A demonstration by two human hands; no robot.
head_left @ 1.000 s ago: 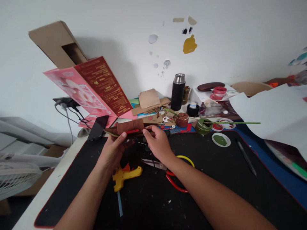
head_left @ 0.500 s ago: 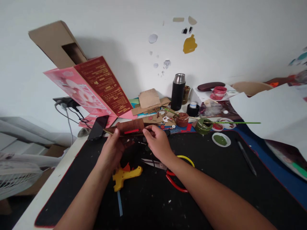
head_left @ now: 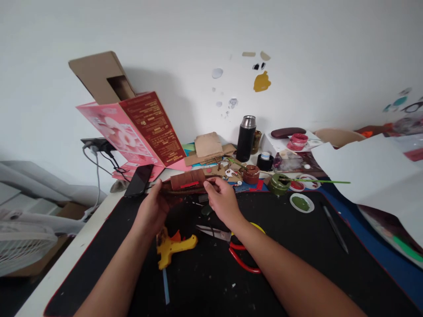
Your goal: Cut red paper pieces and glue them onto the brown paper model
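Between my two hands is a brown painted cardboard piece (head_left: 180,181) with a rounded middle and a small red strip (head_left: 189,185) on its front. My left hand (head_left: 155,207) is closed round its left end, thumb on top. With thumb and fingers, my right hand (head_left: 222,198) pinches the right end. Below them on the black mat lie a yellow glue gun (head_left: 175,250), a blue glue stick (head_left: 165,286) at its back end, and scissors (head_left: 216,233) with red and yellow handles. My right forearm covers part of the scissors' handles.
Behind the hands stand a brown paint jar (head_left: 251,174), a green paint jar (head_left: 278,185) with a brush across it, and a black flask (head_left: 246,138). A phone (head_left: 139,180) lies at left before a pink box (head_left: 115,132). A pen (head_left: 335,229) rests at right.
The view has tilted up, so most things sit lower in the picture. The brown piece stays in both hands and its rounded front with the red strip shows a little more.
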